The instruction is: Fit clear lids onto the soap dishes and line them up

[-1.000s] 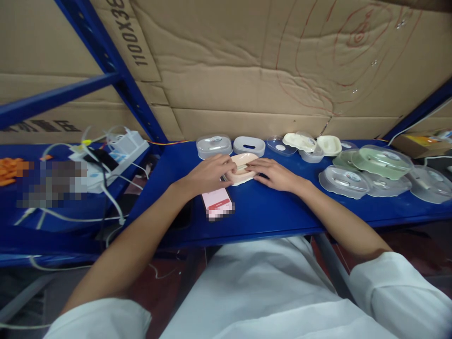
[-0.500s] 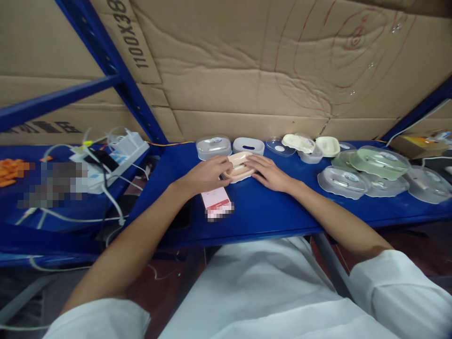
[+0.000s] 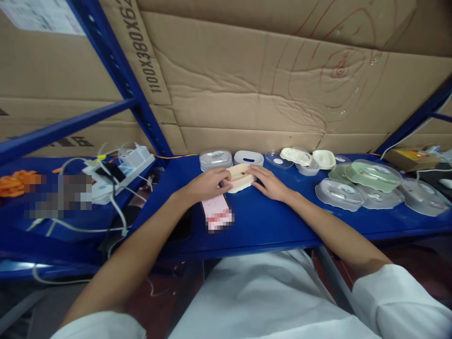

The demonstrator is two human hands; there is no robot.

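Note:
My left hand [image 3: 215, 180] grips the left end of a peach-coloured oval soap dish [image 3: 240, 178] with bent fingers. The fingers of my right hand [image 3: 271, 181] close over its right end. Between them, the dish's pale face shows, with a small dark spot near its middle. My fingers cover both ends. Just below my left hand lies a phone [image 3: 217, 207] with a pink, partly blurred screen. Behind the dish stand a white oval dish with a slot [image 3: 249, 158] and a clear lidded box [image 3: 215, 160].
Cream dishes [image 3: 324, 159] and a clear lid [image 3: 278, 159] lie at the back. Several clear and green lidded boxes [image 3: 376, 175] are stacked on the right of the blue table [image 3: 275, 226]. A power strip with cables [image 3: 137, 162] is on the left, by a blue post [image 3: 141, 113].
The view has tilted upward, so everything sits lower. The peach dish shows a flatter, paler face than the recessed one seen before. Both hands stay at its ends.

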